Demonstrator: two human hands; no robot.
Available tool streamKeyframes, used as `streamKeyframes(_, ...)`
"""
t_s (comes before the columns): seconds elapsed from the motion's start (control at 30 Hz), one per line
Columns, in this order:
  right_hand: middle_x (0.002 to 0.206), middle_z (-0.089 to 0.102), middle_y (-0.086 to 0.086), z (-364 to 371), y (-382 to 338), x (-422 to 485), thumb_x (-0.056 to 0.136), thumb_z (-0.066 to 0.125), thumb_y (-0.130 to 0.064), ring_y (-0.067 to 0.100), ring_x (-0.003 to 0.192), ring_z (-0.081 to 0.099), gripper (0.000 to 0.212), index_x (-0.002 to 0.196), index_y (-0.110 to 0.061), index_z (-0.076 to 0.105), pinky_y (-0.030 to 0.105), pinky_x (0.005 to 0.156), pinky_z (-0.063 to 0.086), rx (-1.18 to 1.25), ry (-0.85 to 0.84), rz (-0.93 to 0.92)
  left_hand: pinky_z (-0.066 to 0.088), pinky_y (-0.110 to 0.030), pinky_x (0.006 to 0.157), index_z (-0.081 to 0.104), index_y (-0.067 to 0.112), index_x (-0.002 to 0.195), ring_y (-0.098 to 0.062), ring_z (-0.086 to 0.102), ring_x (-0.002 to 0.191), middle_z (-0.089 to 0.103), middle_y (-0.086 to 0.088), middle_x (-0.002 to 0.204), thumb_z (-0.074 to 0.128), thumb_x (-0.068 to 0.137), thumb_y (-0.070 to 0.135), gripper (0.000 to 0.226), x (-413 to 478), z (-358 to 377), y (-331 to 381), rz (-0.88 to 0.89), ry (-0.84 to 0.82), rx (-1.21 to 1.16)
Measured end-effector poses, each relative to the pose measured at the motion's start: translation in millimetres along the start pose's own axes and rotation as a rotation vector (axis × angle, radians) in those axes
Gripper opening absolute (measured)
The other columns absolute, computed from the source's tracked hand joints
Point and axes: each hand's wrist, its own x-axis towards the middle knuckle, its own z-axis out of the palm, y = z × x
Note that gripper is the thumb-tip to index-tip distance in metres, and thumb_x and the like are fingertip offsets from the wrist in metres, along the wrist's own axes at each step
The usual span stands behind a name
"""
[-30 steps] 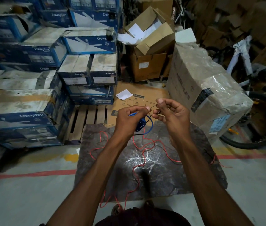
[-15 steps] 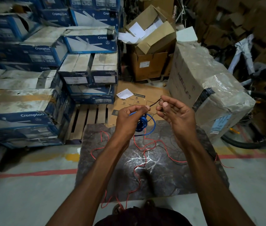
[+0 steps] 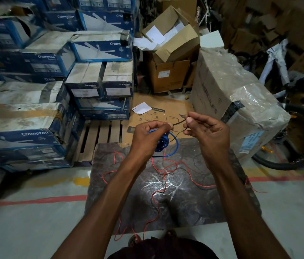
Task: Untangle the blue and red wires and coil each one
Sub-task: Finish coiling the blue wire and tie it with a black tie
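Note:
My left hand (image 3: 148, 139) grips a bundle of coiled blue wire (image 3: 163, 143), held above the far edge of a dark mat (image 3: 199, 204). One blue loop hangs below the bundle. My right hand (image 3: 206, 133) pinches a thin dark strand of wire (image 3: 178, 123) that runs from my left fingertips to my right fingertips. The red wire (image 3: 163, 181) lies loose in long wavy loops across the mat, trailing toward me and off the right edge. A thin dark wire also lies among the red loops.
Stacked blue fan boxes (image 3: 41, 113) stand on the left by a wooden pallet (image 3: 100, 139). A flat cardboard sheet (image 3: 161, 113) lies beyond the mat. A wrapped carton (image 3: 237, 101) and a bicycle wheel (image 3: 300, 139) are on the right.
My right hand has drawn away to the right and slightly up, stretching the dark strand between the two hands. The left hand with the blue bundle stays nearly in place.

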Motion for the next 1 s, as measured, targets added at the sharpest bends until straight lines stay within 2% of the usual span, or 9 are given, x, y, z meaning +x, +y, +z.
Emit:
streamKeyframes(0.17,0.084,0.080,-0.001,-4,2,1,0.090,0.072,0.004,0.011,0.074,0.073,0.023,0.100,-0.016,0.076,0.022,0.069,0.059,-0.054,-0.033,-0.022,0.045,-0.011,0.058,0.077,0.013,0.080,-0.001,0.059,0.062,0.072,0.009,0.071,0.069,0.089,0.014,0.012,-1,1,5,-0.028,-0.005,0.010)
streamKeyframes(0.37,0.089,0.079,0.002,-6,3,-1,0.090,0.071,0.005,0.013,0.076,0.073,0.022,0.099,-0.015,0.076,0.023,0.068,0.061,-0.016,-0.012,-0.021,0.044,-0.013,0.059,0.077,0.005,0.084,-0.005,0.058,0.065,0.070,0.005,0.072,0.070,0.088,0.016,0.013,-2,3,5,-0.038,-0.024,0.030)
streamKeyframes(0.57,0.089,0.081,-0.002,-8,1,-1,0.090,0.071,0.006,0.011,0.075,0.074,0.023,0.098,-0.015,0.076,0.023,0.069,0.061,-0.041,-0.024,-0.022,0.043,-0.011,0.054,0.077,0.004,0.086,-0.003,0.057,0.061,0.069,0.004,0.070,0.069,0.089,0.016,0.015,-3,2,7,-0.060,-0.029,0.052)
streamKeyframes(0.83,0.091,0.081,-0.003,-11,-1,-3,0.088,0.073,0.005,0.010,0.078,0.073,0.025,0.099,-0.017,0.076,0.022,0.073,0.060,-0.042,-0.043,-0.017,0.044,-0.012,0.053,0.077,0.015,0.079,-0.006,0.056,0.059,0.070,0.000,0.072,0.067,0.090,0.015,0.015,-7,5,14,-0.103,-0.047,-0.007)
streamKeyframes(1.0,0.094,0.081,-0.001,-14,-3,-2,0.088,0.073,0.005,0.013,0.078,0.074,0.025,0.101,-0.016,0.076,0.025,0.075,0.061,-0.048,-0.050,-0.033,0.036,-0.013,0.045,0.076,0.017,0.077,-0.006,0.047,0.049,0.063,0.007,0.057,0.065,0.090,0.015,0.017,-10,5,19,-0.139,-0.061,-0.032)
